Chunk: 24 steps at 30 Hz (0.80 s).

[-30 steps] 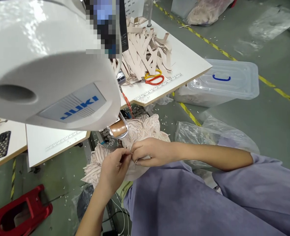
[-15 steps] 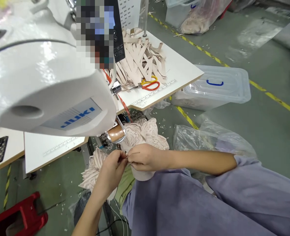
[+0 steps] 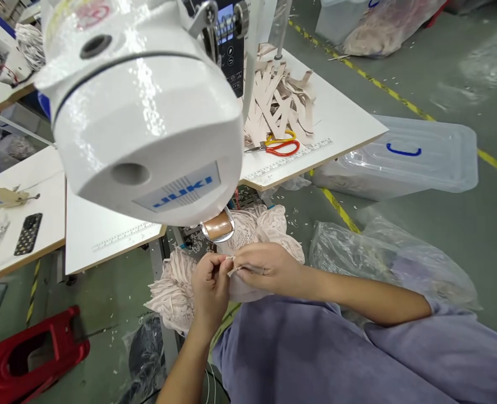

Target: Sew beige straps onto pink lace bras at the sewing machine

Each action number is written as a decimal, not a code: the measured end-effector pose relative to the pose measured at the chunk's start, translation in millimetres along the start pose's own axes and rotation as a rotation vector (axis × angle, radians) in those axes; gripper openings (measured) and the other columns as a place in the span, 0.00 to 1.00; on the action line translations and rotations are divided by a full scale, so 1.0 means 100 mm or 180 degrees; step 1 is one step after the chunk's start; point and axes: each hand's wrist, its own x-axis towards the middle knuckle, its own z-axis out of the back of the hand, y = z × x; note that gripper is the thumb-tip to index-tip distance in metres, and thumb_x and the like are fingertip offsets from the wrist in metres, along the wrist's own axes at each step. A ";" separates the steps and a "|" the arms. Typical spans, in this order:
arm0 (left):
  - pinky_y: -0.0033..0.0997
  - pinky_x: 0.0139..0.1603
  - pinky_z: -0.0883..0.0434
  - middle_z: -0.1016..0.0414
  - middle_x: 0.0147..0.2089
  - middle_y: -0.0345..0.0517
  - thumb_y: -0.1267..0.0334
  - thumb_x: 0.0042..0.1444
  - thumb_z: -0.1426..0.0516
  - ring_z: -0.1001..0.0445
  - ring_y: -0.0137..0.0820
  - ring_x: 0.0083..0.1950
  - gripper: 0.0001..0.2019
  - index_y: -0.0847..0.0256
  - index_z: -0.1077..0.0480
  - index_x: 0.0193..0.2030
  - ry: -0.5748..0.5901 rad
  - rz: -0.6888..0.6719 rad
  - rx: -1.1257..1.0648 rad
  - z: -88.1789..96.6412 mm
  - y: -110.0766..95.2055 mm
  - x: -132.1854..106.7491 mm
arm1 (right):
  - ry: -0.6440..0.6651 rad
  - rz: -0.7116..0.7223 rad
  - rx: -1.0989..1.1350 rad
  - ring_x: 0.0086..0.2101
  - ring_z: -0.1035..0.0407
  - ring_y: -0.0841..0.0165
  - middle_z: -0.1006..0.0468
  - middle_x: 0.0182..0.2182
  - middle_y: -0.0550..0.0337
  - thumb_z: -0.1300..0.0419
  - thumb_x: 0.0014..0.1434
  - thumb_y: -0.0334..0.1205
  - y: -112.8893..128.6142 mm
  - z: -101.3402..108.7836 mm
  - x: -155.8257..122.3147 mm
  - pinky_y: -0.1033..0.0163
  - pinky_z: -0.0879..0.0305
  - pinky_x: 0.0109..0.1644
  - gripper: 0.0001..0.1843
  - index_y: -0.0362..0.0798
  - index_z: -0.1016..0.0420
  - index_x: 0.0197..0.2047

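A pale pink lace garment lies bunched on my lap, just below the white sewing machine head. My left hand pinches its edge with closed fingers. Facing it, my right hand is closed on the same piece, with a thin strip of it sticking out between the fingers. The two hands almost touch, right under the machine's brown cylinder arm.
On the white table behind lie a heap of beige fabric strips and red-and-yellow scissors. A clear lidded bin and plastic bags sit on the floor to the right. A red stool stands lower left; a phone lies at left.
The view has swung right and up, so the machine head now sits more central. Both hands keep their pinch on the lace and have shifted slightly right under the machine.
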 end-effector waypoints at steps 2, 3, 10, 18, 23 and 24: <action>0.26 0.35 0.32 0.27 0.30 0.40 0.60 0.64 0.44 0.28 0.28 0.32 0.10 0.59 0.28 0.32 -0.0123 -0.0259 0.0216 0.00 0.00 0.01 | -0.0030 -0.0135 0.0164 0.38 0.25 0.69 0.18 0.37 0.60 0.43 0.63 0.35 -0.01 -0.01 0.01 0.64 0.30 0.45 0.10 0.52 0.20 0.42; 0.26 0.35 0.32 0.26 0.30 0.40 0.61 0.65 0.44 0.28 0.28 0.33 0.10 0.59 0.28 0.32 -0.0154 -0.0363 0.0260 0.00 0.00 0.02 | -0.0063 -0.0219 0.0255 0.38 0.25 0.69 0.18 0.37 0.61 0.42 0.63 0.35 -0.01 -0.01 0.01 0.65 0.31 0.45 0.09 0.52 0.20 0.42; 0.26 0.39 0.30 0.21 0.37 0.43 0.66 0.65 0.43 0.24 0.28 0.38 0.05 0.59 0.25 0.41 -0.0151 -0.0589 0.0407 0.03 -0.01 0.04 | -0.0200 -0.0561 -0.0023 0.32 0.30 0.71 0.22 0.30 0.62 0.43 0.65 0.40 -0.05 0.15 0.12 0.67 0.38 0.37 0.09 0.48 0.21 0.37; 0.20 0.32 0.33 0.19 0.34 0.38 0.70 0.61 0.40 0.24 0.22 0.32 0.04 0.59 0.24 0.40 -0.0078 -0.1431 0.1005 0.13 -0.30 0.12 | 0.0325 -0.0313 -0.0401 0.30 0.31 0.72 0.22 0.29 0.62 0.43 0.64 0.37 0.02 0.45 0.27 0.67 0.42 0.36 0.09 0.46 0.22 0.37; 0.20 0.31 0.31 0.19 0.34 0.38 0.68 0.61 0.39 0.24 0.23 0.30 0.03 0.59 0.23 0.39 0.0070 -0.1211 0.1138 0.19 -0.29 0.18 | 0.0697 -0.0554 0.0101 0.35 0.26 0.71 0.18 0.35 0.63 0.42 0.61 0.35 0.03 0.50 0.34 0.67 0.38 0.40 0.08 0.47 0.20 0.38; 0.21 0.31 0.31 0.19 0.33 0.38 0.67 0.61 0.40 0.24 0.23 0.30 0.03 0.59 0.23 0.39 0.0088 -0.1149 0.1159 0.21 -0.27 0.19 | 0.0761 -0.0569 0.0116 0.36 0.26 0.70 0.18 0.35 0.62 0.41 0.61 0.35 0.01 0.50 0.38 0.67 0.37 0.41 0.08 0.47 0.20 0.39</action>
